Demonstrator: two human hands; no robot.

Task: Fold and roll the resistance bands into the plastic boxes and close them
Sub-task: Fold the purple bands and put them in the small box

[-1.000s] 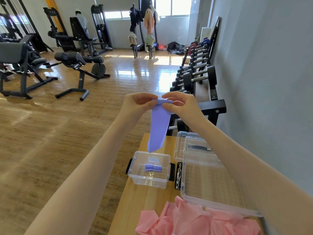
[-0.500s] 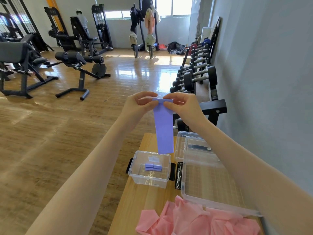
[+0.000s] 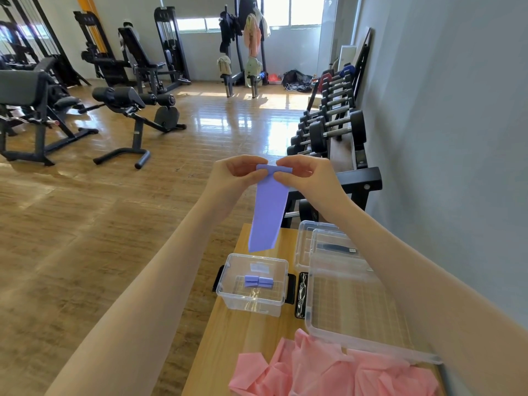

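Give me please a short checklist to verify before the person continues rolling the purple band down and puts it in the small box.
1. Both hands on the roll: left hand and right hand pinch the top of the purple band: ok.
2. Band tail hangs free above the table, not caught: ok.
3. Tail hangs straight: lower end looks skewed: not ok.
4. Small box is open: ok.
5. Room in the box beside the rolled purple bands: ok.
6. Lid for the small box within reach: cannot tell.
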